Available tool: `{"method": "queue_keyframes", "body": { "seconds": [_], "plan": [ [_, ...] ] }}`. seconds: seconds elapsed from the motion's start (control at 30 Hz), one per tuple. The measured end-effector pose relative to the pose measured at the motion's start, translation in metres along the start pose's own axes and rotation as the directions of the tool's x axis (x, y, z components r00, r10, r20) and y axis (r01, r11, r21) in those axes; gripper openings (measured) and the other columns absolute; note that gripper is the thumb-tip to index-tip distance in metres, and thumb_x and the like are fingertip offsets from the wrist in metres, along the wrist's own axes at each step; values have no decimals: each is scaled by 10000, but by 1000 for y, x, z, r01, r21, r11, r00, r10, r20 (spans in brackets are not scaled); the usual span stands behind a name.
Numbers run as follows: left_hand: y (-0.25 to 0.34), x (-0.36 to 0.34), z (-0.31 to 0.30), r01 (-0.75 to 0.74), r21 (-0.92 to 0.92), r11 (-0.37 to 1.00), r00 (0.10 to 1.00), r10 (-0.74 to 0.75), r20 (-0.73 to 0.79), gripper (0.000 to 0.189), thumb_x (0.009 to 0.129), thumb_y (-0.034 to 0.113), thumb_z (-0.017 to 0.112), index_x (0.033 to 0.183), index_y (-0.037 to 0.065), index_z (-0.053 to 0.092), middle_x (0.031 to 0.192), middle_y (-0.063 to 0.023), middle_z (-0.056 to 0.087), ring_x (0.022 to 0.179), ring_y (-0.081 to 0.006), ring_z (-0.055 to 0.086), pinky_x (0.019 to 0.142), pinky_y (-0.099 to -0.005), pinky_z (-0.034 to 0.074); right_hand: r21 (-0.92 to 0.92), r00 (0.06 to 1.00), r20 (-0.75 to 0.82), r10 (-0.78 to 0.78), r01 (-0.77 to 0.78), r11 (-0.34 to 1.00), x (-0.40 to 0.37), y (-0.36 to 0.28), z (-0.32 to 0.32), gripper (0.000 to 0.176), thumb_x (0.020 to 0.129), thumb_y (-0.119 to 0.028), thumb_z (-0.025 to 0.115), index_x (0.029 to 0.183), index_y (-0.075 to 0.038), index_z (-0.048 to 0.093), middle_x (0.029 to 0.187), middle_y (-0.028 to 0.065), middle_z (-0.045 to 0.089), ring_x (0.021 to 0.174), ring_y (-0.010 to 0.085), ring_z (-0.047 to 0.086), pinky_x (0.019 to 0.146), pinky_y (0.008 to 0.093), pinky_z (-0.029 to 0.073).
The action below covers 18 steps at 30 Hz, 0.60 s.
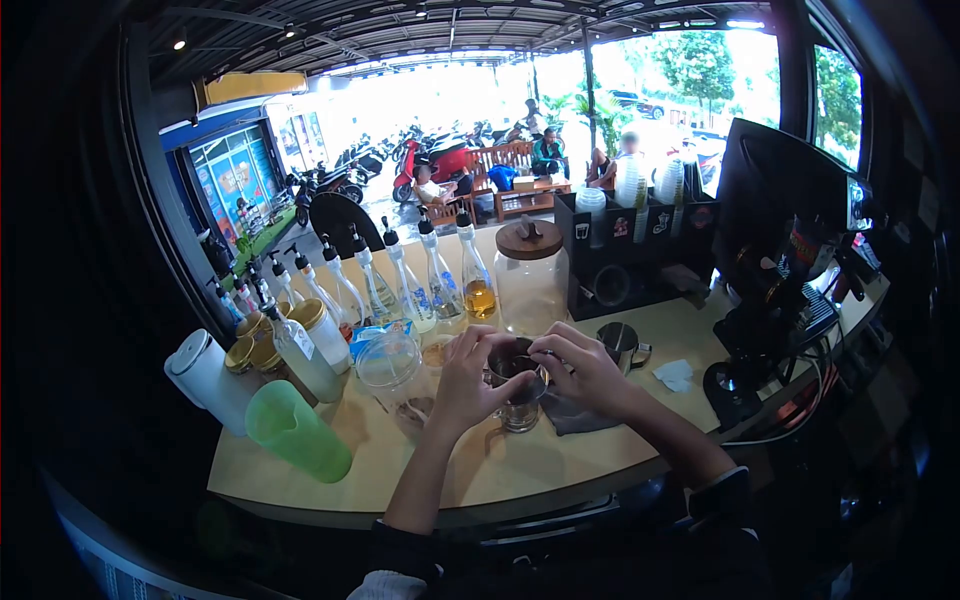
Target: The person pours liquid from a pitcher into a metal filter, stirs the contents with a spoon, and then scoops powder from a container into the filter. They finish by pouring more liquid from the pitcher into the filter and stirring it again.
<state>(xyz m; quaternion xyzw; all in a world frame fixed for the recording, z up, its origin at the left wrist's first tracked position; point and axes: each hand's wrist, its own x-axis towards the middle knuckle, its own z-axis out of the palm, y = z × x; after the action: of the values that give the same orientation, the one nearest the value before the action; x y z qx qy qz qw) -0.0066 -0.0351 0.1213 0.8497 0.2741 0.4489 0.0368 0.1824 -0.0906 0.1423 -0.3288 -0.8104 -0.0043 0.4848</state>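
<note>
- Glass mug [520, 416]: on the counter [500, 485], beneath 2 hands, beside a grey cloth [588, 420].
- Left hand [468, 378]: at mug's rim, thumb and fingers apart; grip cannot be told.
- Right hand [590, 372]: at opposite rim, fingers bent; grip unclear.

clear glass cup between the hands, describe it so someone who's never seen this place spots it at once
Above the pale counter, find the bare left hand and bare right hand. Between them stands the clear glass cup, right of a wide clear jar and left of a shiny metal pitcher. Unlike those neighbours, it has both hands at its rim.
</note>
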Motion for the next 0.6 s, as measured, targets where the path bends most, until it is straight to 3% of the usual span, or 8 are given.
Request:
{"method": "queue_keyframes", "body": {
  "seconds": [0.03,0.07,0.13,0.23,0.33,0.4,0.5,0.6],
  "plan": [
    [-1,-1,0,42,-11,999,999,-41,16,665,655,440,803,1152,76,552,1000,-83,565,1018,-295,553,948,-417,368,1,1000,2,0,0,1000,-1,-1,-1,140,841,-5,575,981,-21,567,840,119,542,731,309,597,623,377,476],
    [-4,-2,1,43,-11,999,999,-43,15,665,655,440,803,1152,76,552,1000,-83,565,1018,-295,553,948,-417,368,1,1000,-18,13,-13,1000,-1,-3,-2,143,842,-3,572,983,-22,562,839,122,538,732,312,595,621,378,475],
    [-11,-7,7,97,-1,995,992,-97,75,935,584,517,827,1294,46,441,1102,-127,579,1104,-325,539,989,-441,366,1,999,-35,27,-26,1000,-1,-5,-4,145,843,0,569,986,-22,558,837,126,535,732,315,594,618,378,475],
    [-20,-9,14,179,-108,978,971,-159,176,1045,560,547,829,1334,3,384,1167,-160,582,1141,-344,535,1003,-452,380,27,991,-131,34,-31,999,-1,-6,-3,133,841,4,574,970,-22,557,835,131,525,733,320,589,616,385,474],
    [-22,-10,19,222,-127,967,965,-199,171,1033,564,549,826,1324,-7,401,1151,-183,599,1113,-355,560,975,-440,419,21,993,-114,20,-18,1000,-3,-2,1,142,839,8,578,975,-20,548,860,134,528,741,323,589,623,390,477],
    [-23,-11,21,223,-122,967,966,-203,158,1001,564,538,829,1303,-6,430,1132,-174,612,1085,-345,579,961,-428,432,-34,995,-91,-43,40,999,-6,5,7,121,860,24,581,970,0,539,900,127,558,735,256,600,643,318,502],
    [-25,-10,22,214,-112,970,970,-198,142,934,563,523,830,1258,0,488,1107,-156,633,1042,-325,609,943,-411,449,-3,995,-61,-82,82,997,-11,12,13,194,839,-5,587,1015,-14,508,929,133,549,762,323,603,640,389,492],
    [-25,-9,21,223,-106,969,968,-207,144,879,563,520,825,1220,15,531,1098,-137,644,1020,-308,623,938,-406,453,-90,990,-22,-141,139,986,-15,22,17,248,788,14,605,1008,-12,496,949,127,563,804,319,611,657,382,508]
  ]
}}
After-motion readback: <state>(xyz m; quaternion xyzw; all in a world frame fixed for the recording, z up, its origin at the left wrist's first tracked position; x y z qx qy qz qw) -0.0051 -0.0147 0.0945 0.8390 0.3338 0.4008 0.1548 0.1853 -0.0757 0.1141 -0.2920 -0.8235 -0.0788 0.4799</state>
